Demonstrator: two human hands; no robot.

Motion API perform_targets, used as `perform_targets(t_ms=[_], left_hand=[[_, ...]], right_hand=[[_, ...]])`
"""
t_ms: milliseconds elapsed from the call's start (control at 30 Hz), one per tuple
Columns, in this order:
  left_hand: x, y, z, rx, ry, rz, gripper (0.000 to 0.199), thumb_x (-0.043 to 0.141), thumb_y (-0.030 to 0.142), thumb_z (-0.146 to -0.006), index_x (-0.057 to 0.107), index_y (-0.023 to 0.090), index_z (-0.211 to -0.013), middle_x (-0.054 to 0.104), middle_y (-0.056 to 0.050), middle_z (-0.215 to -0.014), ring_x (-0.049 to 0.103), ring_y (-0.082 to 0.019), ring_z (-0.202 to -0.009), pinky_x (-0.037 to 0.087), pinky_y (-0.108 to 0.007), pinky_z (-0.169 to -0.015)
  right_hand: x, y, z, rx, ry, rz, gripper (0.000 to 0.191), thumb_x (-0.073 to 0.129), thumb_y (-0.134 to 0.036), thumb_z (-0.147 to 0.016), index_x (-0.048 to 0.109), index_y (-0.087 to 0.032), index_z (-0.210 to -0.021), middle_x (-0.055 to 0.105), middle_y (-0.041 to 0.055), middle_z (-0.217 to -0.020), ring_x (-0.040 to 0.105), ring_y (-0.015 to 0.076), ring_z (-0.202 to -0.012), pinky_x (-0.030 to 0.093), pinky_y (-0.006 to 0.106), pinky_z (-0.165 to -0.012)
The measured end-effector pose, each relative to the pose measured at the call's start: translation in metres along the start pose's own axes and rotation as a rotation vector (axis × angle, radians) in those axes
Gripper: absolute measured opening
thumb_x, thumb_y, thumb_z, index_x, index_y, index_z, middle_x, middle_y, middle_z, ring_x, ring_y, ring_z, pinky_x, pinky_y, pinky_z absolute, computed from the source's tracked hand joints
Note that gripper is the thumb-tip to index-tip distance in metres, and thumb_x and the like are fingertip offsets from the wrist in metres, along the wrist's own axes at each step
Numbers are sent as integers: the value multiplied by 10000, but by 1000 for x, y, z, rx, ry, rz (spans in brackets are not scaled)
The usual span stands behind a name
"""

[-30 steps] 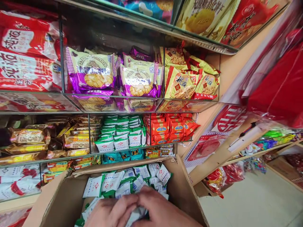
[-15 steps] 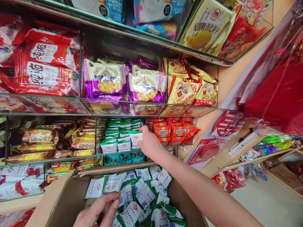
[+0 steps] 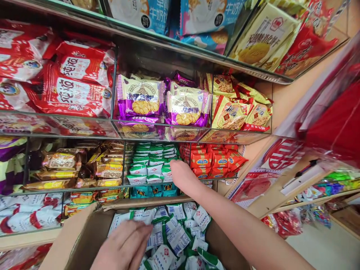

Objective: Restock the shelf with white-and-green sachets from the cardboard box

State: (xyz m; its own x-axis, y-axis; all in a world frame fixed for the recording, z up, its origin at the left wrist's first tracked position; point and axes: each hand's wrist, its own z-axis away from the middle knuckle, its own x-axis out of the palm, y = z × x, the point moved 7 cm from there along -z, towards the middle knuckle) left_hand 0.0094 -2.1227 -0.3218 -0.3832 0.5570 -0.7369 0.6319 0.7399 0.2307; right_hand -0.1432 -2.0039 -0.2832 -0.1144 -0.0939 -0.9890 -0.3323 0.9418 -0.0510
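My right hand [image 3: 182, 175] reaches into a shelf compartment, its curled fingers on a small green-and-white snack packet [image 3: 166, 173] at the front right of the stack. Part of that packet and most of the fingertips are hidden. Several like packets [image 3: 154, 169] stand in neat rows beside it. Over the cardboard box [image 3: 87, 228] hovers my left hand [image 3: 125, 243], slightly blurred, with its fingers stretched out and nothing visible in them. Below it, loose green-and-white packets [image 3: 177, 236] fill the box in a jumble.
Right of the stack are red packets [image 3: 213, 160]; left, behind a divider, brown and yellow snacks [image 3: 60, 161]. Teal packets [image 3: 154, 190] lie below. A clear ledge [image 3: 168, 133] with purple biscuit packs [image 3: 187, 107] overhangs the compartment. Red bagged goods [image 3: 334, 116] hang at the right.
The view has shifted, so the shelves appear farther right. The packet at my right hand now sits lower, level with the front row. My left hand has moved farther over the box.
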Motion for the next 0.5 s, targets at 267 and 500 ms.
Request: perform_targets(t_ms=[267,500], left_hand=[[28,-55,-101,-193,-449,-336,450,285,279,-874,352,208,-1314,240,-51,-1453,127,-243,-1333,215,-419,-1063],[58,-91,-127,-353,-733,-389,524,354,431,-836,224,333,-1335,144,-47,-1464,61,-339,-1318,171,-573,-1014]], right_hand=[[1,-1,2,4,13,55,266,408,-7,-758,628,-89,-884,625,167,-918,636,230,-787,476,288,-641],[0,-4,-7,0,16,54,295,399,-29,-774,649,-110,-907,650,154,-885,639,231,-797,492,309,-648]])
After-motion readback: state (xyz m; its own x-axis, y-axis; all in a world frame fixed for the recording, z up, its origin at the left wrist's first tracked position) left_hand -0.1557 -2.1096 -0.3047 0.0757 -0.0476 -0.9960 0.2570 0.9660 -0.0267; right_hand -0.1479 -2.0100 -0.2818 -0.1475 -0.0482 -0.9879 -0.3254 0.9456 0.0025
